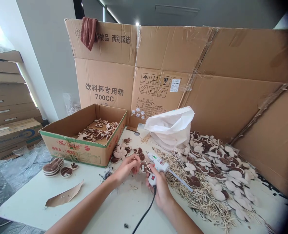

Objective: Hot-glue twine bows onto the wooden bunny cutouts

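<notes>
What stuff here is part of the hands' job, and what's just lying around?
Used now: left hand holding a small brown-and-cream piece; right hand gripping a hot glue gun; the pile of similar pieces.
Lying about: a dried leaf; white plastic bag; maroon towel.

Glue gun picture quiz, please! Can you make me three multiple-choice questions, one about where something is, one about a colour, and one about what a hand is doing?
1. Where is the white plastic bag?
A. On the floor
B. On the table
C. Inside the open box

2. What colour is the towel hanging on the cardboard sheet?
A. Reddish brown
B. Blue
C. Green

3. What is the right hand doing with the glue gun?
A. Nothing, it lies alone
B. Pointing at it
C. Gripping it

Answers:
1. B, the bag sits on the tabletop.
2. A, the cloth looks reddish brown.
3. C, the fingers wrap around its handle.
</notes>
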Tool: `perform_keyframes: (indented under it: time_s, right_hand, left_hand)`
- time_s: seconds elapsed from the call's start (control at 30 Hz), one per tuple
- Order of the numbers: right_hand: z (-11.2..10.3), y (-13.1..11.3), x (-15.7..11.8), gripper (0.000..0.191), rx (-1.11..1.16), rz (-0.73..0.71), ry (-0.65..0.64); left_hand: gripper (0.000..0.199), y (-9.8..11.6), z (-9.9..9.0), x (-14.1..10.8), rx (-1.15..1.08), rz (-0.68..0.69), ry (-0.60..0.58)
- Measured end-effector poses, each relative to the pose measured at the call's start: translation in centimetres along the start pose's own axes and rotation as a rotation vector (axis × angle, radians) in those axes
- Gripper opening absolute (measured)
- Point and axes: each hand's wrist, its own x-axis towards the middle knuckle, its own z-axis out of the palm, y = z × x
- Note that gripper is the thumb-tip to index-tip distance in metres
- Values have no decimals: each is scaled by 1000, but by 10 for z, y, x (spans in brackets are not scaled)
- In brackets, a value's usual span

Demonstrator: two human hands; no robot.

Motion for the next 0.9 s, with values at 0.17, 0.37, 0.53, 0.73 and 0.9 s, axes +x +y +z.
perform_keyframes:
  time_s: [0.17, 0.37, 0.53, 0.73, 0.9]
  right_hand:
    - [0, 0, -1, 34, -11, 1, 2]
    - [0, 0, 0, 36, 0, -17, -11]
    - [0, -1, -2, 35, 25, -20, -58]
    - [0, -1, -2, 33, 27, -31, -59]
    - [1, -2, -2, 39, 31, -62, -24]
  left_hand:
    - [28, -5, 1, 1, 115, -17, -80]
    - [35, -7, -1, 2, 169, 6, -90]
    - [36, -12, -1, 3, 171, 50, -147]
    - [38, -14, 0, 4, 213, 87, -148]
    - [44, -11, 0, 3, 261, 68, -78]
